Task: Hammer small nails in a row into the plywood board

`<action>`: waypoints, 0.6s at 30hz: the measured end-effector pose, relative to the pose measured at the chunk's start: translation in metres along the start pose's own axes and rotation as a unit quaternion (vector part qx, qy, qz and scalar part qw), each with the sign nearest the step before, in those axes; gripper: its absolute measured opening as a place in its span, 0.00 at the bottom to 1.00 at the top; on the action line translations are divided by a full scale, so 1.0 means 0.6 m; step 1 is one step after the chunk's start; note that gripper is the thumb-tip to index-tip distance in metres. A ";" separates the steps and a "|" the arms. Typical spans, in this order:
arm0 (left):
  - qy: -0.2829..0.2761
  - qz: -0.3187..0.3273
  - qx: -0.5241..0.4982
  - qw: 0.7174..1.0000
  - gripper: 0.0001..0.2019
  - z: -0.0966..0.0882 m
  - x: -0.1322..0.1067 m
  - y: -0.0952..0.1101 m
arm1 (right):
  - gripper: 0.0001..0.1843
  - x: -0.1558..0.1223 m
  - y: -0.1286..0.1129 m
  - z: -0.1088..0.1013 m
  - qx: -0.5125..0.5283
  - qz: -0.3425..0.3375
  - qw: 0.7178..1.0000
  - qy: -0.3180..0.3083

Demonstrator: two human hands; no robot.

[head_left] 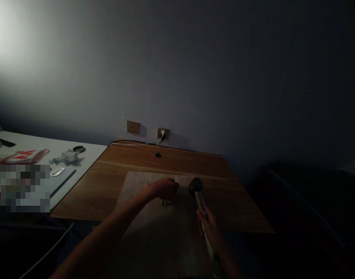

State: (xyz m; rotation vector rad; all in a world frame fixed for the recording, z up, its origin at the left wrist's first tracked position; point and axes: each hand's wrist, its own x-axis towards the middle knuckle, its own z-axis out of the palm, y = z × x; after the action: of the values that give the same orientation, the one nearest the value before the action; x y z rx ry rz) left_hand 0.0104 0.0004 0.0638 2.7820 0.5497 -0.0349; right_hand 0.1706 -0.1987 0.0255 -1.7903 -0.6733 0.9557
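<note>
My right hand (208,221) is wrapped round the pale handle of a mallet (196,186). Its dark, rounded head points away from me, just over the right side of a flat pale board (156,236). Over the board's far half, my left hand (165,188) has its fingers curled closed, left of the mallet head. Whatever they may pinch is too dark and small to make out. Small metal-looking pieces (166,203) lie on the board just below this hand. A few tiny dark marks dot the board's far edge.
Under the board is a brown wooden table (87,193) with a cable hole (158,155). Cables run along its back to a wall socket (163,133). A white table (91,153) at left bears a red-and-white packet (26,155) and crumpled clear plastic (67,157). Another person is partly visible there.
</note>
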 end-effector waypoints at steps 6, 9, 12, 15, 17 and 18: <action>0.009 0.003 0.033 0.999 0.08 0.009 -0.002 0.013 | 0.47 -0.005 -0.003 0.007 -0.004 0.015 1.000 0.012; 0.036 0.003 -0.006 0.999 0.07 0.012 0.009 0.000 | 0.48 0.000 0.006 0.003 -0.015 0.016 0.999 0.033; 0.075 -0.012 -0.087 0.993 0.11 0.017 0.021 -0.018 | 0.45 0.007 0.017 -0.002 -0.018 0.000 0.999 0.047; 0.132 -0.039 -0.168 0.976 0.10 0.034 0.035 -0.035 | 0.42 0.011 0.024 -0.003 -0.015 -0.005 0.999 0.035; 0.172 -0.053 -0.214 0.960 0.09 0.051 0.044 -0.044 | 0.41 0.012 0.024 -0.002 -0.011 -0.017 1.000 0.016; 0.189 -0.059 -0.237 0.951 0.10 0.059 0.048 -0.047 | 0.40 0.011 0.022 -0.001 -0.008 -0.026 1.000 0.007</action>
State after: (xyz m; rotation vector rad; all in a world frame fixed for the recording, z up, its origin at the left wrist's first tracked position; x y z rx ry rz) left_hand 0.0278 0.0253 0.0192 2.2862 0.7061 0.5413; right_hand 0.1752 -0.1990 0.0112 -1.7840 -0.7165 0.9043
